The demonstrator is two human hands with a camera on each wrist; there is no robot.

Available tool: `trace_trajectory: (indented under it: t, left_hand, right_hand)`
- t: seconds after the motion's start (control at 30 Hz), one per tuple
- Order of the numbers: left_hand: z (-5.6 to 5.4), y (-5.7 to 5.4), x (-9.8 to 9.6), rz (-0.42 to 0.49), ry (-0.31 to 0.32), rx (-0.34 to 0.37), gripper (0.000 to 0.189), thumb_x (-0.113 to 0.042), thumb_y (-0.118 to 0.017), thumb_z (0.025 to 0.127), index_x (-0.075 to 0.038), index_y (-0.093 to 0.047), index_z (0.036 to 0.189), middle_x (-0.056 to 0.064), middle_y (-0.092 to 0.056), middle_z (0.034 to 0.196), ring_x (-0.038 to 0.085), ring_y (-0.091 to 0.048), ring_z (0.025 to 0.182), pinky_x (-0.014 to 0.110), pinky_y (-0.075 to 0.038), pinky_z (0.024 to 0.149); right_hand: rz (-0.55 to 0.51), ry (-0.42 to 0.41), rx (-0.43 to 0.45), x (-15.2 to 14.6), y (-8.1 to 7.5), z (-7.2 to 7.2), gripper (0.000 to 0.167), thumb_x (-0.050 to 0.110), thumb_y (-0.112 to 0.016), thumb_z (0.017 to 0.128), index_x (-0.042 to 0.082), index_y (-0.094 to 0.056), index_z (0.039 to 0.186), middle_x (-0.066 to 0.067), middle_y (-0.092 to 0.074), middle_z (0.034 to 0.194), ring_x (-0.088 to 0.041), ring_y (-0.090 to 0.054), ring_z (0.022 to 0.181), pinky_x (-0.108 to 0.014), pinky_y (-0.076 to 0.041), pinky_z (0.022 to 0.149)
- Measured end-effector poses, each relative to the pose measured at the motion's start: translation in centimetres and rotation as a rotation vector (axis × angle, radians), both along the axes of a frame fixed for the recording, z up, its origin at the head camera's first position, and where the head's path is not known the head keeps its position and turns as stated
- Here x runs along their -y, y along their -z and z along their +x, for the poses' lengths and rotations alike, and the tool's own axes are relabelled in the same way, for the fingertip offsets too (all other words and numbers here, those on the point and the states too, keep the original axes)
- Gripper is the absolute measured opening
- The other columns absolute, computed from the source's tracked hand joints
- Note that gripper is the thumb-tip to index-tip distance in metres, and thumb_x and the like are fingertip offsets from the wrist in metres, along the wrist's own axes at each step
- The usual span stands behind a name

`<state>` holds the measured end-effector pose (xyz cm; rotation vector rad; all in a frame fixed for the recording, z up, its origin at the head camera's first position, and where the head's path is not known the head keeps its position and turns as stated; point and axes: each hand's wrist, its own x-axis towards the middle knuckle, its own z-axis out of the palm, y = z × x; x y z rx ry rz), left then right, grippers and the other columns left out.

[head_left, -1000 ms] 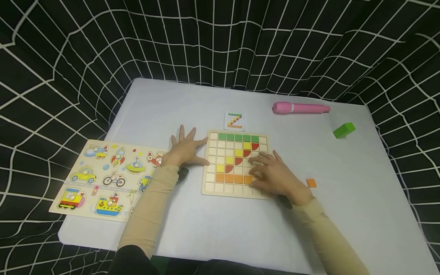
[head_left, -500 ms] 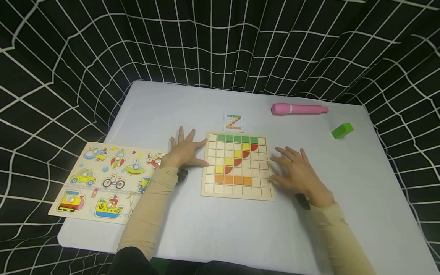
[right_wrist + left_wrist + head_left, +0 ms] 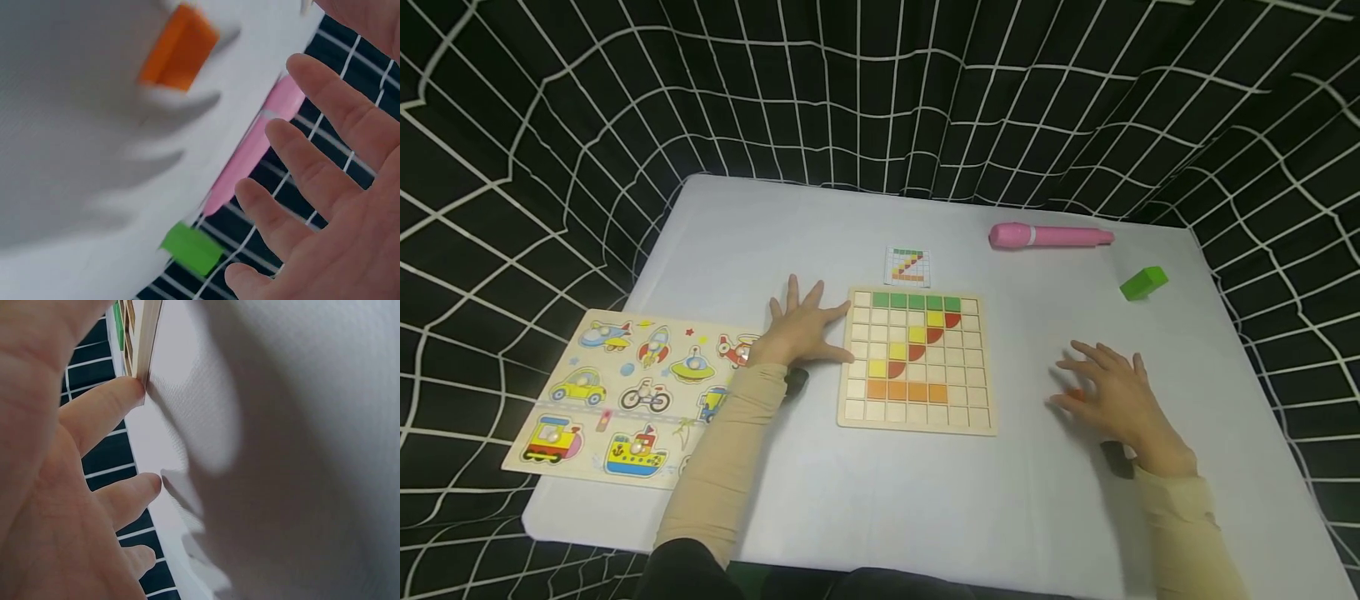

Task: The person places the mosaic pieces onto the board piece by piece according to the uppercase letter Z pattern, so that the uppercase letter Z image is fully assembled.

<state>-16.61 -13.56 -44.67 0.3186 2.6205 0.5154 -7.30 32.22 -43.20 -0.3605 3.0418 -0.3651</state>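
A square wooden grid board holds a top row of green tiles, a diagonal of yellow squares with red quarter-circles, and a lower row of orange tiles. My left hand rests with fingers spread at its left edge, a fingertip and thumb touching the rim. To the board's right, my right hand hovers over a loose orange tile, fingers apart and loosely bent. The tile is mostly hidden by the hand in the head view; in the right wrist view it lies apart from the fingers.
Behind the board lies a small printed card with the same pattern. At the back right are a pink microphone-shaped object and a green block. A vehicle peg puzzle sits on the left, partly under the left forearm.
My right hand has moved right, off the board and over to the loose orange tile. The left hand stays at the board's left edge.
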Motion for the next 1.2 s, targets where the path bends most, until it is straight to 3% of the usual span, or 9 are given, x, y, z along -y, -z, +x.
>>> trace_trajectory:
  t: [0.2, 0.4, 0.7, 0.93, 1.2]
  left_hand:
    - [0.0, -0.1, 0.0, -0.008, 0.009, 0.003, 0.1, -0.062, -0.081, 0.079, -0.031, -0.033, 0.162, 0.018, 0.002, 0.176, 0.051, 0.029, 0.155, 0.08, 0.006, 0.121]
    - [0.0, -0.1, 0.0, -0.007, 0.012, 0.004, 0.101, -0.062, -0.081, 0.079, -0.03, -0.033, 0.161, 0.018, 0.001, 0.176, 0.051, 0.028, 0.155, 0.081, 0.006, 0.121]
    - [0.0, -0.1, -0.1, -0.011, 0.008, -0.003, 0.101, -0.062, -0.081, 0.078, -0.031, -0.034, 0.161, 0.018, 0.001, 0.176, 0.052, 0.028, 0.155, 0.081, 0.005, 0.121]
    - [-0.1, 0.0, -0.1, -0.015, 0.012, 0.001, 0.101, -0.063, -0.081, 0.078, -0.031, -0.034, 0.161, 0.018, 0.001, 0.176, 0.052, 0.028, 0.154, 0.081, 0.005, 0.121]
    - [-0.1, -0.1, 0.0, -0.009, 0.01, -0.003, 0.1, -0.061, -0.081, 0.079, -0.03, -0.034, 0.161, 0.018, 0.002, 0.176, 0.052, 0.028, 0.155, 0.081, 0.005, 0.121]
  right_hand:
    - [-0.025, 0.033, -0.004, -1.6, 0.4, 0.9, 0.055, 0.038, -0.085, 0.081, 0.006, -0.072, 0.124, -0.027, -0.053, 0.15, -0.059, -0.042, 0.137, -0.09, -0.019, 0.107]
    - [-0.021, 0.038, 0.065, -2.1, 0.5, 1.1, 0.054, 0.033, -0.084, 0.083, 0.004, -0.07, 0.126, -0.03, -0.051, 0.149, -0.06, -0.04, 0.137, -0.09, -0.019, 0.106]
    - [0.006, 0.005, 0.097, -2.9, 0.9, 0.9, 0.039, 0.023, -0.082, 0.086, 0.005, -0.075, 0.119, -0.036, -0.046, 0.151, -0.063, -0.038, 0.136, -0.09, -0.023, 0.103]
    - [-0.049, 0.01, 0.015, -2.8, 1.6, 1.2, 0.03, 0.017, -0.084, 0.082, 0.003, -0.079, 0.107, -0.037, -0.045, 0.151, -0.063, -0.04, 0.136, -0.087, -0.028, 0.104]
    - [-0.118, -0.024, -0.115, -2.1, 1.7, 1.1, 0.026, 0.014, -0.084, 0.082, 0.001, -0.076, 0.103, -0.036, -0.045, 0.151, -0.061, -0.043, 0.134, -0.077, -0.034, 0.108]
